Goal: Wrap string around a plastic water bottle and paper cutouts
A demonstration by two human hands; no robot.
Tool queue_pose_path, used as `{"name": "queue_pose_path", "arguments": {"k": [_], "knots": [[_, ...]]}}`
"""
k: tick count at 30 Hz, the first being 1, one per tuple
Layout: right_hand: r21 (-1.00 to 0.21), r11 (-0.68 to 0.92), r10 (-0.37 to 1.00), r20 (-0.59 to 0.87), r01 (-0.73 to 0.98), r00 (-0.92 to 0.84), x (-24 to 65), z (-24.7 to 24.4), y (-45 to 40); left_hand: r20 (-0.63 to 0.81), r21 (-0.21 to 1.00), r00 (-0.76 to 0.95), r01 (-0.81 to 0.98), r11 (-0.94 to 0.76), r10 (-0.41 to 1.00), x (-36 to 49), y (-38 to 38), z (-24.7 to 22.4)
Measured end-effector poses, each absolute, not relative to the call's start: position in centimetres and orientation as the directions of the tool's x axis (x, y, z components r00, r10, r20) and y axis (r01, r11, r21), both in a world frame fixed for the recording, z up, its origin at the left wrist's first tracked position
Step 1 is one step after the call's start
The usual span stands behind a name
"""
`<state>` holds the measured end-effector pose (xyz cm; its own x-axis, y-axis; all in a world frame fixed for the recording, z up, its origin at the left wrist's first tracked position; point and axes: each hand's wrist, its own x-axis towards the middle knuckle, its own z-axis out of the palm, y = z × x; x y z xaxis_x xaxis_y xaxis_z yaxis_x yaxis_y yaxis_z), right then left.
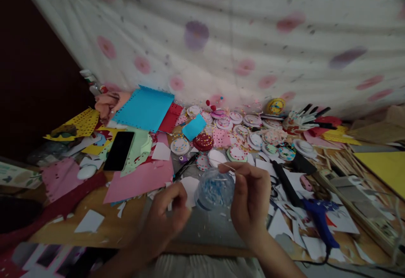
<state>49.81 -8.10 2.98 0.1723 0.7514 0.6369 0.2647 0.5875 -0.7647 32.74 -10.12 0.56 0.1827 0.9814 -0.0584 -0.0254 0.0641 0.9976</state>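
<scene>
My right hand (pixel 251 202) is closed in a pinch, just right of a round clear plastic tub (pixel 214 189). Between its thumb and forefinger is a thin pale strand (pixel 227 166) that slants up to the left over the tub. Bluish, crumpled-looking contents show through the tub's clear wall; their kind is unclear. On the left side of the tub, my left hand (pixel 166 217) is curled, thumb against forefinger and somewhat blurred. Whatever lies between those fingers is too small to make out. Both hands hover over a grey mat (pixel 202 229) at the table's front.
Several round decorated paper discs (pixel 202 141) crowd the back. A black phone (pixel 119 151), pink paper (pixel 141 183) and a blue sheet (pixel 144 109) lie left. On the right are a blue glue gun (pixel 321 219) with a cord, scissors (pixel 274 181), paper scraps and a pen cup (pixel 294 122).
</scene>
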Motion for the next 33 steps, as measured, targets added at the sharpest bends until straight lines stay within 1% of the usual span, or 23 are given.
{"name": "queue_pose_path", "arguments": {"k": [1,2,3,4,6,8,11,13,15,16,17,18,20,21,22,23,24,26,27,29,31,33], "knots": [[-0.766,0.588,0.753,0.636,0.261,0.169,49.7,3.0,-8.1,0.145,0.987,0.06,0.058,-0.148,0.988,33.1,-10.0,0.9],[-0.768,0.589,0.76,0.632,0.25,0.153,49.6,3.0,-8.0,0.274,0.955,0.026,0.107,-0.275,0.961,33.6,-9.8,1.2],[-0.77,0.592,0.768,0.628,0.236,0.123,49.6,3.0,-8.0,0.312,0.943,0.072,0.095,-0.318,0.947,34.3,-9.5,1.4],[-0.77,0.596,0.775,0.626,0.228,0.086,49.7,3.1,-8.0,0.306,0.95,0.132,0.025,-0.312,0.943,35.0,-9.3,1.5],[-0.738,0.618,0.758,0.651,0.271,0.042,50.3,3.3,-7.9,0.23,0.972,0.247,-0.098,-0.212,0.941,36.4,-8.8,1.3],[-0.664,0.645,0.709,0.704,0.378,0.028,51.5,3.5,-8.0,0.178,0.981,0.293,-0.129,-0.145,0.94,37.2,-8.5,0.8],[-0.513,0.673,0.641,0.764,0.532,-0.074,53.5,3.6,-8.5,0.197,0.979,0.265,-0.112,-0.173,0.944,37.7,-7.8,0.0],[-0.407,0.684,0.603,0.783,0.605,-0.155,54.4,3.3,-8.8,0.236,0.968,0.24,-0.143,-0.206,0.942,37.9,-7.2,-0.5],[-0.332,0.662,0.567,0.808,0.672,-0.16,54.8,2.8,-8.7,0.274,0.954,0.226,-0.182,-0.236,0.935,38.1,-6.5,-0.8],[-0.334,0.642,0.562,0.817,0.69,-0.127,54.8,2.5,-8.5,0.286,0.95,0.225,-0.197,-0.243,0.931,38.1,-6.1,-1.0],[-0.372,0.624,0.569,0.819,0.687,-0.072,54.7,2.2,-8.1,0.291,0.947,0.237,-0.211,-0.244,0.927,38.1,-5.8,-1.1],[-0.443,0.609,0.591,0.806,0.657,-0.004,54.6,1.9,-7.7,0.292,0.945,0.261,-0.225,-0.236,0.92,38.0,-5.4,-1.1],[-0.625,0.583,0.678,0.726,0.519,0.114,54.3,1.4,-6.6,0.299,0.941,0.331,-0.258,-0.219,0.895,37.7,-5.0,-1.2],[-0.7,0.565,0.724,0.674,0.438,0.143,54.2,1.3,-6.1,0.311,0.937,0.373,-0.272,-0.218,0.874,37.5,-4.9,-1.2],[-0.749,0.548,0.755,0.635,0.373,0.165,54.1,1.2,-5.7,0.327,0.933,0.407,-0.28,-0.224,0.853,37.3,-4.8,-1.3],[-0.771,0.541,0.766,0.617,0.337,0.182,54.1,1.2,-5.5,0.345,0.928,0.423,-0.285,-0.239,0.838,37.1,-4.7,-1.3],[-0.768,0.549,0.754,0.626,0.33,0.199,54.1,1.3,-5.4,0.36,0.924,0.425,-0.285,-0.255,0.83,36.9,-4.8,-1.4],[-0.703,0.589,0.699,0.691,0.397,0.186,54.5,1.6,-5.9,0.365,0.922,0.397,-0.281,-0.267,0.842,36.8,-4.9,-1.6],[-0.654,0.608,0.676,0.724,0.45,0.138,54.7,1.8,-6.3,0.364,0.92,0.368,-0.283,-0.27,0.856,36.8,-5.0,-1.7],[-0.52,0.653,0.639,0.769,0.551,-0.031,55.4,2.1,-7.5,0.367,0.916,0.306,-0.285,-0.284,0.878,37.1,-5.0,-1.7],[-0.359,0.708,0.577,0.791,0.609,-0.205,56.0,2.2,-8.6,0.382,0.907,0.24,-0.282,-0.313,0.892,37.4,-4.8,-1.7],[-0.233,0.735,0.513,0.805,0.636,-0.298,56.3,2.2,-9.3,0.394,0.898,0.186,-0.286,-0.334,0.9,37.6,-4.5,-1.6]]}}
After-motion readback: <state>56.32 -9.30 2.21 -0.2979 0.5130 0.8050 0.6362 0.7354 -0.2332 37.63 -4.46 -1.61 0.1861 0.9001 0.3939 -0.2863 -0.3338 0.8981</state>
